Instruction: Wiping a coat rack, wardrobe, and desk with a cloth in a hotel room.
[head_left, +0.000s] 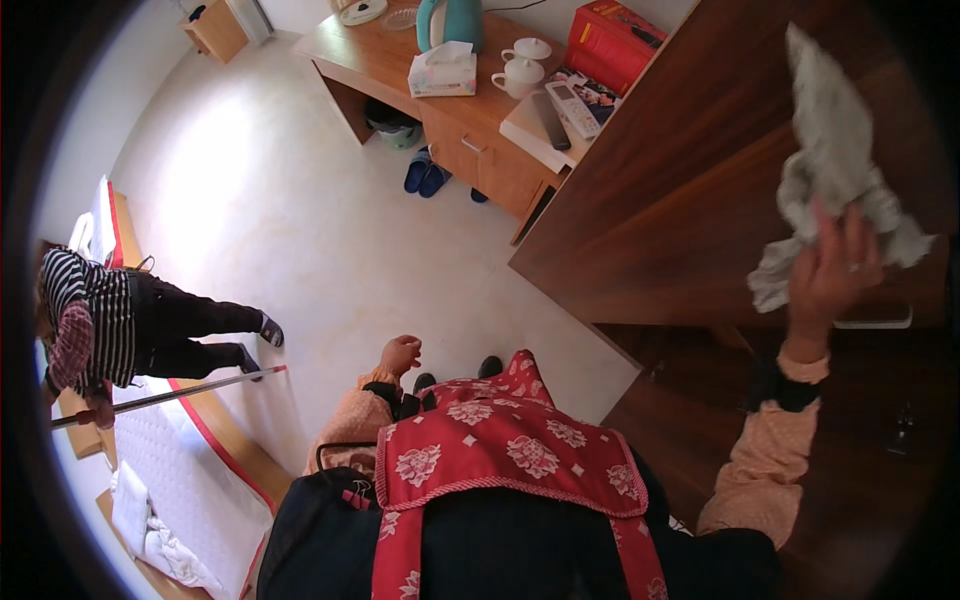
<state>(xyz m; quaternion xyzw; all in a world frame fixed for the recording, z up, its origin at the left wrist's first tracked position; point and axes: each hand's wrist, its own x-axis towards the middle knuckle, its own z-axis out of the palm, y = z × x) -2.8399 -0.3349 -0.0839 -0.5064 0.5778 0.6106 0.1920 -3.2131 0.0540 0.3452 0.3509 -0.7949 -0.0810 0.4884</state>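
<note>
My right hand (832, 262) presses a crumpled pale grey cloth (832, 127) against the upper part of a dark brown wooden cabinet door (675, 225). Part of the cloth sticks out beyond my fingers, and a ring shows on one finger. The door stands swung out, with a pale bar handle (874, 321) at its near edge. Below it is the dark cabinet interior (840, 420). Low beside my red flowered apron (517, 450), my left hand (401, 354) hangs with its fingers loosely curled and nothing visible in it.
A wooden desk (352, 52) carries a turquoise kettle (461, 26), a tissue box (442, 79), lidded white cups (523, 75) and remotes (551, 120). Blue slippers (427, 176) lie beneath. At left, another person (105, 307) holds a pole (172, 390) beside a bed (180, 450).
</note>
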